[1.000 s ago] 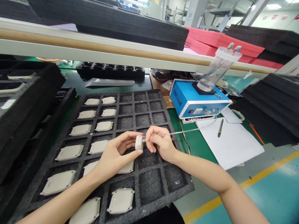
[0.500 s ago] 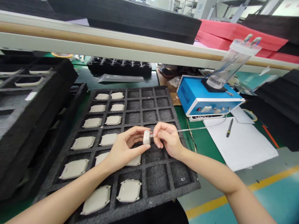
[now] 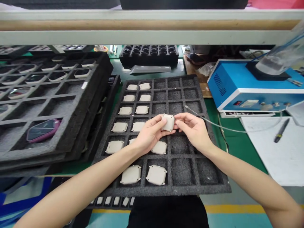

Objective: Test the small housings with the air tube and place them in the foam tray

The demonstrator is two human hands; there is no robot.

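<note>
My left hand (image 3: 152, 131) grips a cream, rounded-square watch case (image 3: 168, 122) between thumb and fingers, its flat face turned up toward me. At the case's right edge, the closed fingertips of my right hand (image 3: 193, 126) touch it. Both hands are over a dark foam tray (image 3: 181, 172) with square pockets. Similar cases, such as a cream watch case (image 3: 156, 174), lie in its left columns and partly in the middle one. Just beyond my right hand, a thin clear tube (image 3: 213, 123) rests loose, its tip over the tray.
Right of the tray stands a blue machine (image 3: 237, 79) with a clear cylinder (image 3: 273, 61) on top. White paper (image 3: 266, 142) carries a pen (image 3: 281, 130). Stacked foam trays (image 3: 71, 126) at left hold watches. A shelf rail (image 3: 152, 25) crosses above.
The view has swung right and down. My right hand has let go of the clear tube and come to the watch case, which is now turned with its flat face up.
</note>
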